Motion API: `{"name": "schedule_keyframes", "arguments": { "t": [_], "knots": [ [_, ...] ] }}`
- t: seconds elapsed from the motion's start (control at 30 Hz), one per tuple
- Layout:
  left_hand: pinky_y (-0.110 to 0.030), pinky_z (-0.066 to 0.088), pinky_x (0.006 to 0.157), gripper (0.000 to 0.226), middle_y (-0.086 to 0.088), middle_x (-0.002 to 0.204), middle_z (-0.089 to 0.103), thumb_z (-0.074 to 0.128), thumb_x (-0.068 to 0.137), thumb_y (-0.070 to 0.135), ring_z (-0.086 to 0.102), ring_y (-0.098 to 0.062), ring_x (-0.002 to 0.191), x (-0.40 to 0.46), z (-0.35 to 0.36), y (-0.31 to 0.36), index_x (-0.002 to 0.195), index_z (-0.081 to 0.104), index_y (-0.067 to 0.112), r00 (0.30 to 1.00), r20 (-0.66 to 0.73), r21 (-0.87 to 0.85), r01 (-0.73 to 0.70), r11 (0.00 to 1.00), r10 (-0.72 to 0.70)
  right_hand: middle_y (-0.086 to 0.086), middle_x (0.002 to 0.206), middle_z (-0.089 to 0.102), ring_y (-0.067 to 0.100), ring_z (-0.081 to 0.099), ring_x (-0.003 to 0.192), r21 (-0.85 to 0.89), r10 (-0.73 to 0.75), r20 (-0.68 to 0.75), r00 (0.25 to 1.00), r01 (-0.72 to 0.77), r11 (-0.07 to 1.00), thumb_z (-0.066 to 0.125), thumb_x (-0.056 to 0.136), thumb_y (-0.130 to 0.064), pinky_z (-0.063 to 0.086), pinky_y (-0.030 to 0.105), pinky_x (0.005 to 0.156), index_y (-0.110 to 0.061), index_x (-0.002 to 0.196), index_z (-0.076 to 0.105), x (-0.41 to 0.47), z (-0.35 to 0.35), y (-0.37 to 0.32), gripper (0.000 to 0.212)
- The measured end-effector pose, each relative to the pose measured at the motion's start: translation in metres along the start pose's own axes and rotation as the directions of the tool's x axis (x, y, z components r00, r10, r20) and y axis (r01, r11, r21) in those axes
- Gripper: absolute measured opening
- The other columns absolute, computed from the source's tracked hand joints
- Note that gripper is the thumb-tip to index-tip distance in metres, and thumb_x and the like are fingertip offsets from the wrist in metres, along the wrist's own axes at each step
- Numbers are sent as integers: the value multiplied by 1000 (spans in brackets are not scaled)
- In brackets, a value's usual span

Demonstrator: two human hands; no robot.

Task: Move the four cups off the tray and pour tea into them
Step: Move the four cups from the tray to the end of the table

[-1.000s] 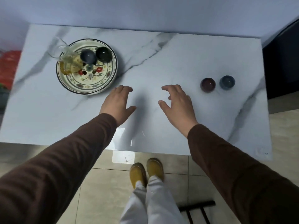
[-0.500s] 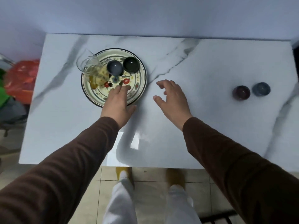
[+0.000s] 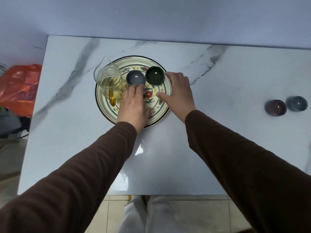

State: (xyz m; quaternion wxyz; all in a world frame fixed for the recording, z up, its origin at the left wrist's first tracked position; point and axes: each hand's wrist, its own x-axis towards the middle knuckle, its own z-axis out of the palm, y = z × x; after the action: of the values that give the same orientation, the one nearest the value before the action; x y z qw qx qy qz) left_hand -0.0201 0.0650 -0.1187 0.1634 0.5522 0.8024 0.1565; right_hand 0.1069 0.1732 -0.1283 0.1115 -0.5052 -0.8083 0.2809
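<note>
A round floral tray [image 3: 156,117] sits on the marble table. On it stand a glass pitcher [image 3: 109,78] holding yellow tea, a grey-blue cup [image 3: 135,77] and a dark green cup [image 3: 154,75]. My left hand [image 3: 134,105] lies over the tray, fingers apart, fingertips at the near edge of the grey-blue cup. My right hand [image 3: 179,91] is spread beside the dark green cup, fingers near its right side, thumb on the tray. Neither hand grips anything. A purple cup [image 3: 275,107] and a blue cup [image 3: 297,103] stand on the table at far right.
The white marble table [image 3: 218,78] stands against a pale wall. An orange plastic bag [image 3: 20,88] lies off the table's left edge. The tiled floor and my white trousers [image 3: 148,214] show below the near edge.
Both hands have moved forward and left onto the tray, from the bare table to the two cups. The camera view has shifted left with them.
</note>
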Motion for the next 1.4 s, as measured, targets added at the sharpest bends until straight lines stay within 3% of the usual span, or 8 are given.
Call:
{"name": "schedule_keyframes", "arguments": {
  "t": [0.27, 0.47, 0.67, 0.8, 0.97, 1.03, 1.13, 1.4],
  "knots": [
    [-39, 22, 117, 74, -20, 146, 35, 63, 80, 15, 30, -36, 137, 41, 4, 2, 144, 30, 0, 995, -95, 12, 10, 1000, -9, 4, 131, 52, 27, 43, 120, -53, -59, -45, 997, 57, 997, 78, 75, -39, 40, 35, 100, -18, 136, 47, 29, 19, 6, 72],
    [-43, 14, 120, 74, -26, 153, 21, 52, 82, 1, 18, -41, 143, 70, 7, 6, 147, 17, -6, 995, -25, 100, 100, 990, -98, 3, 129, 52, 27, 43, 118, -107, -90, -67, 994, 82, 991, 75, 73, -46, 42, 37, 95, -21, 136, 49, 45, 26, 3, 72],
    [-43, 25, 113, 60, -27, 142, 36, 51, 86, 5, 30, -41, 134, 83, 11, 9, 140, 28, -7, 987, 35, 234, 147, 961, -159, 1, 127, 52, 25, 44, 115, -95, -91, -74, 993, 84, 992, 77, 70, -45, 44, 37, 93, -23, 132, 54, 48, 27, 6, 69],
    [-45, 32, 105, 48, -28, 133, 41, 48, 87, 5, 36, -43, 127, 84, 13, 8, 132, 34, -8, 990, 50, 319, 110, 941, -132, 1, 125, 54, 25, 44, 115, -27, -77, -74, 994, 75, 997, 79, 68, -46, 41, 35, 95, -23, 129, 56, 45, 22, 8, 69],
    [-50, 27, 107, 57, -30, 128, 46, 53, 81, 6, 40, -45, 119, 83, 13, 3, 132, 35, -10, 992, 125, 414, -40, 910, -13, 1, 123, 55, 24, 44, 114, 75, -41, -124, 991, 50, 996, 80, 67, -50, 41, 33, 96, -20, 127, 57, 30, 8, 13, 70],
    [-50, 25, 108, 65, -29, 128, 48, 63, 81, 14, 42, -44, 119, 81, 11, 5, 136, 35, -9, 990, 135, 381, -89, 920, 40, 1, 122, 55, 23, 44, 113, 104, -21, -135, 991, 35, 994, 80, 67, -49, 41, 33, 96, -20, 126, 56, 20, 0, 16, 70],
    [-47, 29, 105, 78, -27, 130, 48, 74, 77, 30, 41, -44, 120, 74, 6, 14, 137, 37, -4, 993, 120, 238, -42, 970, 14, 0, 121, 57, 22, 45, 112, 141, 31, -143, 989, -11, 990, 81, 68, -46, 42, 36, 96, -19, 126, 55, 4, -11, 22, 69],
    [-43, 34, 98, 70, -20, 121, 53, 80, 68, 41, 44, -40, 114, 42, 0, 75, 124, 52, 10, 985, 113, 10, -133, 991, 131, -5, 117, 61, 19, 44, 111, 303, 213, -216, 953, -142, 943, 80, 72, -44, 44, 38, 93, -20, 125, 53, -69, -57, 50, 65]
  ]
}}
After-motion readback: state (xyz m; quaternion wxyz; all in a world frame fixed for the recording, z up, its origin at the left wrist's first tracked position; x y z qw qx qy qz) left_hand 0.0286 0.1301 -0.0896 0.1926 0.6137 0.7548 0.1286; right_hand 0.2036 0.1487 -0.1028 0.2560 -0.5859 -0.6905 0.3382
